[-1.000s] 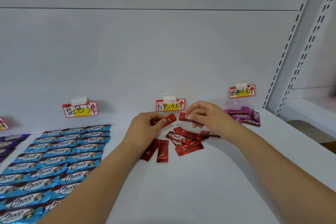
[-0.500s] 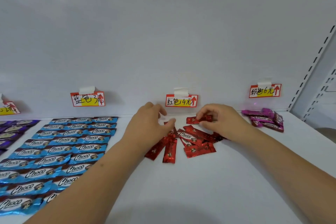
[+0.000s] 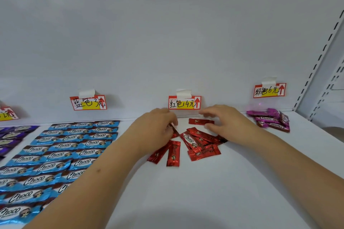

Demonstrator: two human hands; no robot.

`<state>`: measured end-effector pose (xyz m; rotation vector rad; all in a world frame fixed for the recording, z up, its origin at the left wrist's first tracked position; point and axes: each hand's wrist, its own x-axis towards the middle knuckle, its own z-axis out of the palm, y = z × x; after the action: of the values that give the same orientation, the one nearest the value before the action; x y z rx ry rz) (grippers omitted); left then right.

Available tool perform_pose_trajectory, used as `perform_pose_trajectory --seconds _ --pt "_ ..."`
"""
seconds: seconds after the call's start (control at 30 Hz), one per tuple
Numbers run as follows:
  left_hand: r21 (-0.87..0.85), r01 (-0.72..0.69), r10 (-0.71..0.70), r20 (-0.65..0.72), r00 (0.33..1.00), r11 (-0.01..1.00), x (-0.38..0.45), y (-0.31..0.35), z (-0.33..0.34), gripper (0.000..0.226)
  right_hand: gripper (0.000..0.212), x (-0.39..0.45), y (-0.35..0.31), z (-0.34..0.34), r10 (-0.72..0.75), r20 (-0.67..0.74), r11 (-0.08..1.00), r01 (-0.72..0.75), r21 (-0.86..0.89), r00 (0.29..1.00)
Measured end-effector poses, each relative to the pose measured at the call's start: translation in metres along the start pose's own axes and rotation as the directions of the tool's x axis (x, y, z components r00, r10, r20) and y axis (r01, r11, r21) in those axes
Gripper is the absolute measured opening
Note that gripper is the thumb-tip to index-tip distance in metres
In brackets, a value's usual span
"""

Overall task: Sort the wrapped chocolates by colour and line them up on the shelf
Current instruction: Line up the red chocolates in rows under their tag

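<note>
Below the red tag point(image 3: 184, 102), left fingers point(image 3: 172, 123) pinch a red chocolate point(image 3: 174, 132); right fingers point(image 3: 209, 126) hover released.

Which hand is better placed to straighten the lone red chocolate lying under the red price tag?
Right. The right hand is open with its fingers on both sides of the lone red chocolate. The left hand sits further left, pinching another red chocolate.

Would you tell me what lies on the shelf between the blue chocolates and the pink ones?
In the head view, the loose red chocolates lie between the blue chocolates and the pink chocolates, with the left hand and right hand over them.
</note>
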<state>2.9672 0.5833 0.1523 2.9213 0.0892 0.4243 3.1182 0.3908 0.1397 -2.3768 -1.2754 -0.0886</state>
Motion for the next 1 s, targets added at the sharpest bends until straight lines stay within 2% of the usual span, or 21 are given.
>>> perform_pose_trajectory --seconds 0.03,0.1,0.27,0.37,0.47,0.57,0.67,0.77,0.83,1.0 --pt "0.006 -0.008 0.008 0.065 0.998 1.0 -0.001 -0.003 -0.001 0.028 0.036 0.001 0.0 0.001 0.025 0.007 1.0 -0.025 -0.001 1.0" --pt "0.012 0.01 -0.012 0.099 0.995 1.0 -0.001 -0.01 -0.001 0.03 0.03 0.003 -0.001 0.004 0.068 -0.014 0.997 -0.067 0.043 0.998" --pt "-0.013 0.094 -0.094 0.032 0.995 0.995 -0.001 -0.02 0.004 0.027 0.029 0.001 -0.007 0.001 0.121 -0.056 0.981 -0.111 0.159 0.991" --pt "-0.005 0.146 -0.146 -0.026 0.989 0.989 -0.002 -0.02 0.008 0.027 0.027 0.001 -0.009 -0.01 0.079 -0.095 0.996 -0.074 0.047 0.992" --pt "-0.012 0.178 -0.179 -0.059 0.982 0.984 -0.004 -0.017 0.01 0.029 0.025 0.005 -0.006 -0.016 0.063 -0.166 0.981 -0.092 -0.168 0.984" --pt "-0.026 0.176 -0.177 -0.065 0.982 0.984 -0.004 -0.013 0.01 0.03 0.032 0.013 -0.025 -0.002 0.053 -0.08 0.967 -0.071 -0.243 0.995" --pt "-0.03 0.17 -0.171 -0.052 0.984 0.985 -0.005 -0.01 0.008 0.029 0.036 0.014 -0.044 0.012 -0.029 -0.003 0.995 0.028 -0.095 1.0" --pt "-0.039 0.147 -0.149 -0.051 0.987 0.988 -0.005 -0.011 0.005 0.031 0.02 0.006 -0.034 0.003 -0.032 -0.068 0.999 0.033 0.012 0.997" --pt "-0.025 0.121 -0.121 -0.028 0.992 0.992 -0.005 -0.012 0.003 0.033 0.022 0.0 -0.022 -0.006 -0.037 -0.073 0.999 0.038 0.009 0.997" --pt "0.009 0.117 -0.117 0.019 0.993 0.993 -0.004 -0.016 0.002 0.041 0.037 -0.003 -0.012 -0.005 -0.128 0.09 0.99 0.133 -0.053 0.988"
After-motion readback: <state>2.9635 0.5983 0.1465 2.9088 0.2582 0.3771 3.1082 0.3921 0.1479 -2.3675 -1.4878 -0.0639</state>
